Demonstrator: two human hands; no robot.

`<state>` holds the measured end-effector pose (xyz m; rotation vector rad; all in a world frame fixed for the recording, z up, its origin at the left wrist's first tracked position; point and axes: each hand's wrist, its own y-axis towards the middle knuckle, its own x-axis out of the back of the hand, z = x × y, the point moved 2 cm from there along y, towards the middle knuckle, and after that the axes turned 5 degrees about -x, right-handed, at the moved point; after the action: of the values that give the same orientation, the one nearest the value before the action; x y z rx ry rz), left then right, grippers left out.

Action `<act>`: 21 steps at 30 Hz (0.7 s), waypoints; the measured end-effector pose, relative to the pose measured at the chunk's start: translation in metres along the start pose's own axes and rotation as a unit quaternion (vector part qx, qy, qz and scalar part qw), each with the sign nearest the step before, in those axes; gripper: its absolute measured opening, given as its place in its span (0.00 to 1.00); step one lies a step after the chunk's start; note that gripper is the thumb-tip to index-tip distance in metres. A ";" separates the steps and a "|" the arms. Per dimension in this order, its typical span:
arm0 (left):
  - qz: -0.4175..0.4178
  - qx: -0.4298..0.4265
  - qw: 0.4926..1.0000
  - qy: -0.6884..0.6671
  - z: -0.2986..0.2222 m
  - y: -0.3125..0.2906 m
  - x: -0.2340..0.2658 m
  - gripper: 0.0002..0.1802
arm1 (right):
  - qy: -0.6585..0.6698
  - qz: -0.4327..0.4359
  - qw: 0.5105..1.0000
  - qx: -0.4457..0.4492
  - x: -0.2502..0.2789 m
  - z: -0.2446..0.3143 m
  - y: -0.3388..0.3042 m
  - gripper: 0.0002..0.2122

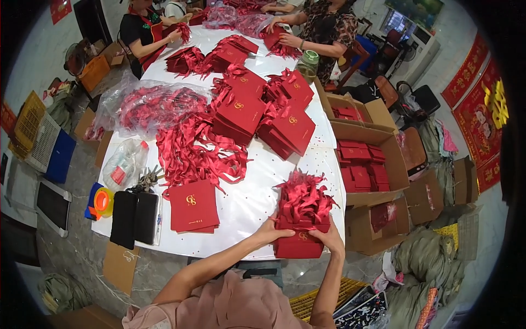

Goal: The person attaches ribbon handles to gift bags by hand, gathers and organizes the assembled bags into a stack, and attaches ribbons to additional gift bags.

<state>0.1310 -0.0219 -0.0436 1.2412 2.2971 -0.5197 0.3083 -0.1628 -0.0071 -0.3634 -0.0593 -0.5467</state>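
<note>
At the table's near right edge, my left hand [269, 232] and my right hand [331, 239] grip the two sides of a stack of small red gift bags [298, 249]. Both thumbs lie across the front of the stack. Red ribbon handles [304, 200] spill from its top, away from me. Left of my hands a flat pile of red bags [193, 205] with gold print lies without visible ribbons. Beyond it spreads a tangled heap of loose red ribbons [192, 156]. Stacks of ribboned bags [239, 112] lie farther up the white table [249, 203].
Open cardboard boxes [402, 162] hold red bags along the right side. A clear plastic bag of ribbons [156, 107], a plastic bottle [129, 159], keys [148, 178], tape rolls [103, 201] and a black case [124, 219] lie left. Co-workers [323, 30] handle red bags at the far end.
</note>
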 end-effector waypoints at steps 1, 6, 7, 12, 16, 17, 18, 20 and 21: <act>-0.011 -0.002 1.000 -0.013 0.001 -0.005 0.002 0.49 | 0.016 0.007 1.000 0.002 -0.005 0.005 -0.001 0.40; -0.034 0.018 0.999 0.012 -0.004 -0.023 0.012 0.47 | 0.053 0.029 0.998 0.007 -0.027 0.027 -0.003 0.41; -0.037 0.050 0.998 0.023 -0.011 -0.027 0.013 0.45 | 0.058 0.026 0.998 0.022 -0.032 0.030 -0.002 0.41; -0.079 0.041 0.996 -0.012 -0.017 -0.043 0.022 0.34 | 0.015 0.004 0.995 0.095 -0.056 0.065 0.000 0.37; -0.093 -0.047 0.991 0.089 -0.013 -0.054 0.039 0.42 | -0.109 0.012 0.986 0.126 -0.066 0.095 -0.003 0.29; -0.094 -0.048 0.990 0.089 -0.012 -0.058 0.043 0.42 | -0.159 -0.003 0.979 0.131 -0.070 0.106 -0.008 0.28; -0.102 -0.073 0.989 0.077 -0.013 -0.063 0.048 0.45 | -0.158 -0.001 0.979 0.131 -0.074 0.114 -0.010 0.28; -0.133 -0.144 0.978 0.076 -0.020 -0.069 0.052 0.51 | -0.282 -0.039 0.939 0.191 -0.084 0.127 -0.014 0.28; -0.161 -0.193 0.959 0.131 -0.020 -0.069 0.059 0.51 | -0.303 -0.044 0.928 0.212 -0.088 0.128 -0.014 0.29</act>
<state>0.0397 -0.0073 -0.0541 0.7890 2.6764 0.0018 0.2309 -0.0845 0.1037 -0.0938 -0.7844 -0.4785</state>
